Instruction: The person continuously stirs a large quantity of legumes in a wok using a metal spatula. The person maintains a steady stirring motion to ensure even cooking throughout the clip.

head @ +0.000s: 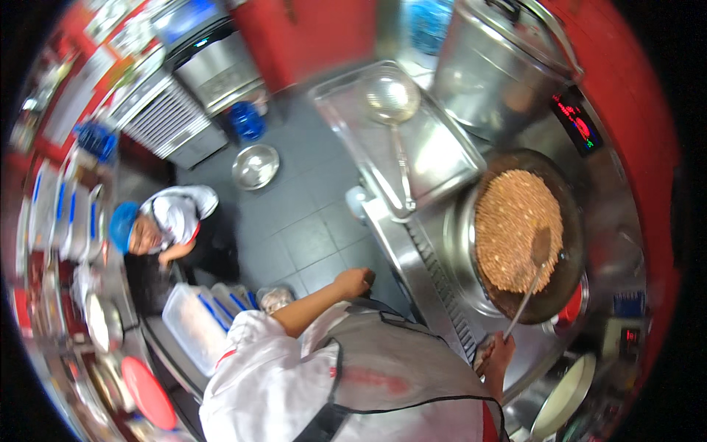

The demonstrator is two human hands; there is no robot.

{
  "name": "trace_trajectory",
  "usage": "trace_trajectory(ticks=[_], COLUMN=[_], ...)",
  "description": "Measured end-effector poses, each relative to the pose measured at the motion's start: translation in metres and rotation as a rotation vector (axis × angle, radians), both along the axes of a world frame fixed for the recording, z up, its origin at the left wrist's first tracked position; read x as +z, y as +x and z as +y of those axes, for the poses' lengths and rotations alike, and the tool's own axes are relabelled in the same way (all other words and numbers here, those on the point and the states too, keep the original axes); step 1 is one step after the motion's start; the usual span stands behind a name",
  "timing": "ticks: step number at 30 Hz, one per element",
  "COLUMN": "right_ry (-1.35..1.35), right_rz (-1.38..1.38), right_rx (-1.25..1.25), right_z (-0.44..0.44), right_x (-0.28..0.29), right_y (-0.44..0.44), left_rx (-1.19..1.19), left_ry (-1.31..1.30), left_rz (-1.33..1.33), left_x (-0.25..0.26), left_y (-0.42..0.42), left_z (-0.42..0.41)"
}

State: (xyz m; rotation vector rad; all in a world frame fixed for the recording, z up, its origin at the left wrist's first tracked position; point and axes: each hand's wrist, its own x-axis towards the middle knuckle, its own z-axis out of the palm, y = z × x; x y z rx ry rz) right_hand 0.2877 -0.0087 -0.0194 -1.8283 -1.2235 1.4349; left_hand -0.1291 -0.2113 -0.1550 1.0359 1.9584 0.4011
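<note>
My right hand (pixel 497 353) is closed around the long metal handle of a wok ladle (pixel 541 246). The ladle's head rests on a broad layer of brown, minced-looking food (pixel 511 221) in a dark wok (pixel 571 271). Well away from the wok, my left hand (pixel 355 282) hangs in front of my apron at the counter's near side, its fingers curled into a loose fist with nothing visible in it. Beside the wok, a perforated metal skimmer (pixel 389 94) lies on a rectangular metal tray (pixel 342 119).
A tall steel stockpot (pixel 491 72) stands behind the tray. A slotted drain channel (pixel 439 282) runs along the counter edge. Across the floor, a person in a blue cap (pixel 124 224) bends near a counter. A metal bowl (pixel 256 167) and plastic tubs (pixel 193 326) are also around.
</note>
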Motion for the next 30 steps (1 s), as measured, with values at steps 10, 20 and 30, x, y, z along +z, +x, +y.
trace_trajectory(ticks=[10, 20, 30], right_ry=[-0.054, -0.086, -0.145], right_rz=[0.199, 0.228, 0.264], right_rx=[0.142, 0.169, 0.137], right_z=[0.011, 0.018, 0.016], right_x=[0.011, 0.007, 0.011], right_y=[0.007, 0.018, 0.010], left_rx=[0.229, 0.159, -0.010], left_ry=[0.070, 0.205, 0.049], left_rz=[-0.125, 0.151, -0.058], left_x=[-0.023, 0.041, 0.013], left_y=[0.120, 0.131, 0.119], left_z=[0.015, 0.013, 0.035])
